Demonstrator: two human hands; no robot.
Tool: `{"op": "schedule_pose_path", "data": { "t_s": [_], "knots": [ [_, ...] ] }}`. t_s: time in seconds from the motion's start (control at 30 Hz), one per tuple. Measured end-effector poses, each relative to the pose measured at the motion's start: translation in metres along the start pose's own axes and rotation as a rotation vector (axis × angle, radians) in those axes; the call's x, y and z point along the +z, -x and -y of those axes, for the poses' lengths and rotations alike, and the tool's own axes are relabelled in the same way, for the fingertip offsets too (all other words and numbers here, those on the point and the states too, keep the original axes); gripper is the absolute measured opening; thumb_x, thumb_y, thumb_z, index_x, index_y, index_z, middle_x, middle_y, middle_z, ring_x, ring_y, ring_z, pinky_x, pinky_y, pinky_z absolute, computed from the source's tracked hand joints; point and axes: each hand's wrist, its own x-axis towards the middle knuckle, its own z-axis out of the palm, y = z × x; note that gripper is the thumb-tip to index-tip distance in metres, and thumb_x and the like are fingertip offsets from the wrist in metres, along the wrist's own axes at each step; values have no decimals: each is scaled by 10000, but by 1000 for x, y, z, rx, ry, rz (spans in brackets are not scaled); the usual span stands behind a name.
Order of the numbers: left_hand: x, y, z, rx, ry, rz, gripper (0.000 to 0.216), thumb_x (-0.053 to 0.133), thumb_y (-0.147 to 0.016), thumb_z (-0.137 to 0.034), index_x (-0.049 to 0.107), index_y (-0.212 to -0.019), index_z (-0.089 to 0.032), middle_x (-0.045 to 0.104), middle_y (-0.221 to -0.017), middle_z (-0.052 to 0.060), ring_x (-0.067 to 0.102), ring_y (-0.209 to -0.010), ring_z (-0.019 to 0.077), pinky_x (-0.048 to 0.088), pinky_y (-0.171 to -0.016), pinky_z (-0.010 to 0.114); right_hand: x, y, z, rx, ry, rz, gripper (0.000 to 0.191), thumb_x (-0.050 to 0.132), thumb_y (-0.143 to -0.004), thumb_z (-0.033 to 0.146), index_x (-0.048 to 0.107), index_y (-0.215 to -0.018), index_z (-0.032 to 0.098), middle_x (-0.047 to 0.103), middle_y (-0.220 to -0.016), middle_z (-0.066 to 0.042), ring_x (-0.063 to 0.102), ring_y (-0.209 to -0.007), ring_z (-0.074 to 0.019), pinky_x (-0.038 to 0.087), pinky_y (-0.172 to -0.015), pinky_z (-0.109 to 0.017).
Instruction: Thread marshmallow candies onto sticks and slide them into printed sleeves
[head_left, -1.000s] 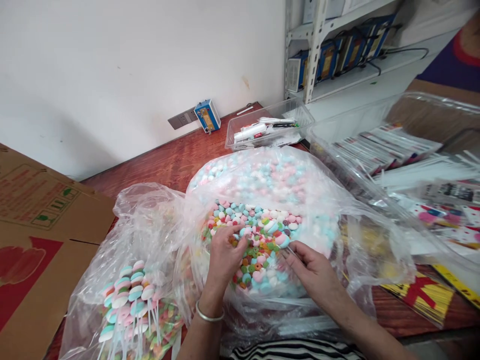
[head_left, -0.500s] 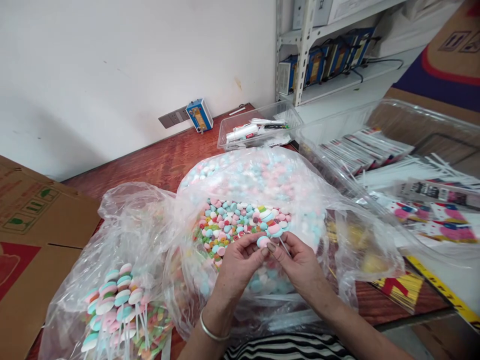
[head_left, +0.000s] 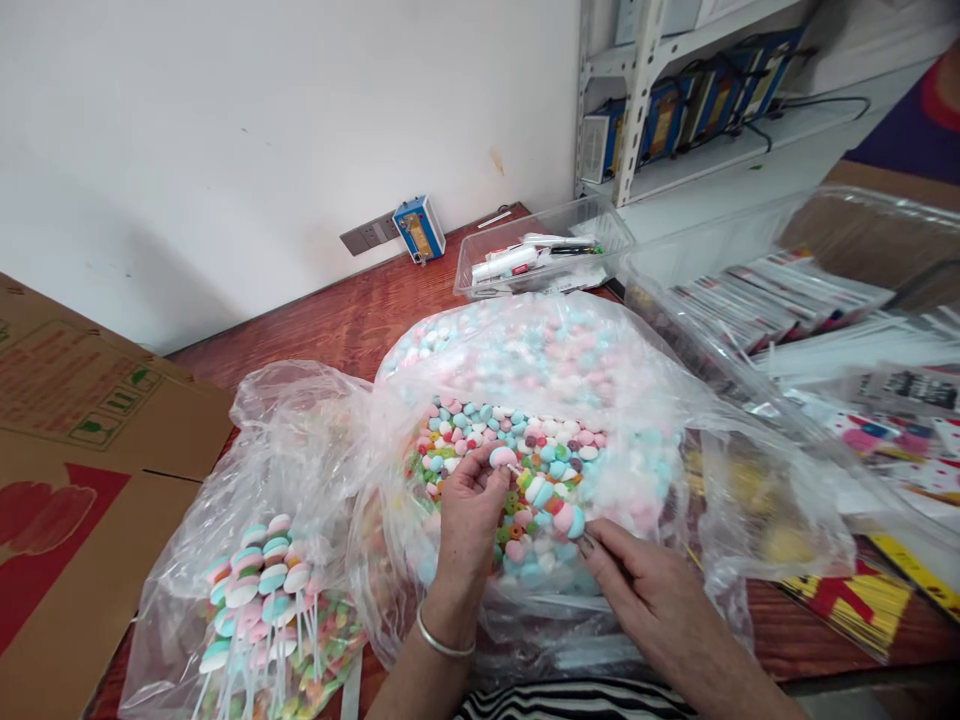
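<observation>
Drawn apart since half a second ago are the two hands, which were then brought together at one spot; the single candy and the candy stick are now held separately. By the left hand (head_left: pixel 474 510), one two-tone pink candy (head_left: pixel 502 456) is pinched between thumb and fingers and raised over the opening of the large clear bag (head_left: pixel 645 385). By the right hand (head_left: pixel 651 580), the candy stick (head_left: pixel 559 507) is gripped at its lower end, thumb and forefinger pressed together there; the bare end of the stick is hidden by the fingers. Blue, pink, orange and white pieces are threaded along it, and its upper end is tilted toward the left hand, near the pink candy but apart from it. Beneath both, loose candies (head_left: pixel 480 420) are heaped in the bag. At the left, a bundle of filled sticks (head_left: pixel 262 575) is laid on a second clear bag (head_left: pixel 292 400), beside a cardboard box (head_left: pixel 172 430). Beyond the large bag, a small clear tray (head_left: pixel 471 288) is set on the wooden table (head_left: pixel 337 335), and near the wall a blue device (head_left: pixel 420 230) is placed.
</observation>
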Motion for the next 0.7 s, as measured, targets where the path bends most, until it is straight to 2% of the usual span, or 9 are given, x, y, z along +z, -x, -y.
{"op": "schedule_pose_path", "data": {
  "t_s": [0.33, 0.57, 0.7],
  "knots": [
    [2, 2, 0, 80, -92, 10, 325, 712, -733, -295, 696, -1025, -151, 706, -805, 33, 632, -723, 131, 500, -677, 235, 6, -4, -1, 28, -11, 2, 295, 350, -952, 322, 582, -798, 222, 636, -675, -10, 600, -618, -182, 410, -574, -271],
    [1, 2, 11, 311, -272, 41, 259, 624, -808, -239, 680, -1054, -179, 686, -988, 65, 644, -865, 157, 517, -769, 267, 6, -4, 9, 49, -139, 20, 280, 360, -941, 333, 564, -777, 234, 653, -709, -16, 611, -660, -197, 449, -600, -277],
    [-1, 1, 13, 441, -391, 43, 258, 591, -811, -178, 693, -1048, -197, 673, -1004, 59, 635, -870, 156, 511, -775, 270, 6, -6, 15, 56, -273, 38, 284, 365, -940, 355, 579, -800, 234, 666, -751, -20, 622, -719, -201, 483, -649, -275]
  ]
}}
